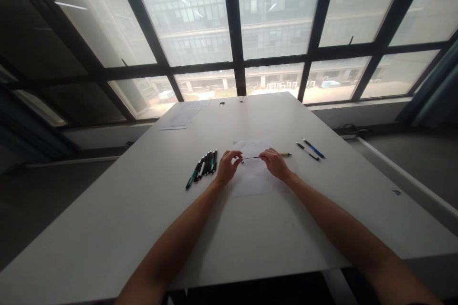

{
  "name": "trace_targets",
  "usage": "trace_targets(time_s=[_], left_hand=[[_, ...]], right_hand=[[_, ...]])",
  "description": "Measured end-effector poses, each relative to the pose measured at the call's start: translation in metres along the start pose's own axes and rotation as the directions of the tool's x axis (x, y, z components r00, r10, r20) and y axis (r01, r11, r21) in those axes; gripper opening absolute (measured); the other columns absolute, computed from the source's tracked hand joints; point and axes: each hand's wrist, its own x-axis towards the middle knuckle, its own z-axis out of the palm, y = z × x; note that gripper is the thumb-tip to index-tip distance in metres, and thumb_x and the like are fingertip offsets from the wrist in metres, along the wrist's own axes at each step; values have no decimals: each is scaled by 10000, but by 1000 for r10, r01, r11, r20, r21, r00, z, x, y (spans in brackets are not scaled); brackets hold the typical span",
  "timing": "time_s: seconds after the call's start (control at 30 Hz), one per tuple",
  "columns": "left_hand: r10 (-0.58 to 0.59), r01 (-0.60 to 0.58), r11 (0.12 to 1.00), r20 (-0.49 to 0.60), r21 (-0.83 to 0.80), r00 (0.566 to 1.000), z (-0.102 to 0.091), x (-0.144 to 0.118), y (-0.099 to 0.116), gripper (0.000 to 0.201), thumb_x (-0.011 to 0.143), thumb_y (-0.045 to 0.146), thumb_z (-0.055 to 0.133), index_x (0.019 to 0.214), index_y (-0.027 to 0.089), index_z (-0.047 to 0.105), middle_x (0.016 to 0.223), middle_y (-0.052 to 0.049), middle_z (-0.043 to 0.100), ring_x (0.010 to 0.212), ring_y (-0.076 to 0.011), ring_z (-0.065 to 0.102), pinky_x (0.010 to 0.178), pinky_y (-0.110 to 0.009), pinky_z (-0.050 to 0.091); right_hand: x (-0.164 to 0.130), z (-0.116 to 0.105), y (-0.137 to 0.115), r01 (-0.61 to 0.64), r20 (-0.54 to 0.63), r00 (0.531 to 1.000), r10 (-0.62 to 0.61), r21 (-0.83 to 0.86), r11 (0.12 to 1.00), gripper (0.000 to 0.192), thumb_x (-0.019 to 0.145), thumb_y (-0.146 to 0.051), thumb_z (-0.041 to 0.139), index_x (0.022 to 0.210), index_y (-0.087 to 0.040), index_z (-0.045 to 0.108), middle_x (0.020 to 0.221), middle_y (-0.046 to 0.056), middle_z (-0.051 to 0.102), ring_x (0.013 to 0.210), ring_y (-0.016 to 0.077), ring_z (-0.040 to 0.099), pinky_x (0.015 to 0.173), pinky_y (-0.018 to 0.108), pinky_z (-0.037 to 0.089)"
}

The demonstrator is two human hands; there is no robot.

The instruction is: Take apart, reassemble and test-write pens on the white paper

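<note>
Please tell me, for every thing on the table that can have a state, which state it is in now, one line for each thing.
left hand: fingertips pinched on a small pen piece.
right hand: closed on the taken-apart pen.
taken-apart pen: held level over the paper, thin refill sticking out.
sheet of paper: flat under both hands.
row of pens: lying side by side, untouched.
two pens: lying apart on the right, untouched.

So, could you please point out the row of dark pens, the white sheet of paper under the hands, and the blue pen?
Row of dark pens (204, 166): head view, middle of the row.
White sheet of paper (252, 183): head view, bare centre.
Blue pen (314, 148): head view, mid-barrel.
</note>
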Motion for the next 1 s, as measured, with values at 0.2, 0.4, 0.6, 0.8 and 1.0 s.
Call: trace_targets(time_s=[0.2, 0.4, 0.6, 0.8, 1.0], left_hand=[[5, -5, 1000, -1, -5, 1000, 1, 0, 0, 170, 843, 208, 687, 1010, 204, 657, 868, -20, 696, 806, -175, 598, 764, -320, 495], [17, -17, 1000, 12, -9, 1000, 1, 0, 1, 182, 834, 197, 696, 1012, 208, 658, 868, -19, 697, 815, -176, 596, 776, -324, 499], [47, -47, 999, 48, -19, 998, 1, 0, 2, 216, 819, 190, 711, 1027, 214, 657, 876, -21, 703, 839, -184, 598, 792, -338, 508], [78, -75, 996, 65, -49, 995, 2, -1, 4, 237, 821, 195, 711, 1048, 220, 649, 868, -14, 701, 843, -181, 593, 813, -345, 513], [92, -83, 993, 102, -84, 991, 3, -1, 4, 218, 842, 225, 694, 1054, 222, 645, 867, -16, 696, 829, -175, 588, 803, -343, 518]], right_hand=[[-1, 1, 3, -7, 3, 1000, 7, -14, 1000, 194, 931, -123, 510, 854, -187, 677, 837, 62, 662, 848, 204, 557, 790, 325, 449], [-1, 1, 0, -15, 25, 1000, 15, -19, 1000, 199, 932, -126, 512, 854, -193, 682, 835, 61, 664, 848, 203, 559, 789, 324, 449], [0, 3, -3, 20, 40, 999, -20, 5, 1000, 168, 938, -154, 534, 882, -192, 688, 842, 59, 674, 852, 199, 566, 804, 325, 457], [-1, 5, -4, 46, 81, 996, -46, 0, 999, 146, 937, -174, 560, 896, -198, 698, 839, 57, 685, 864, 199, 573, 811, 312, 459], [-1, 4, -8, 77, 152, 986, -64, -84, 993, 125, 922, -174, 587, 895, -201, 707, 830, 54, 694, 852, 198, 574, 793, 306, 451]])
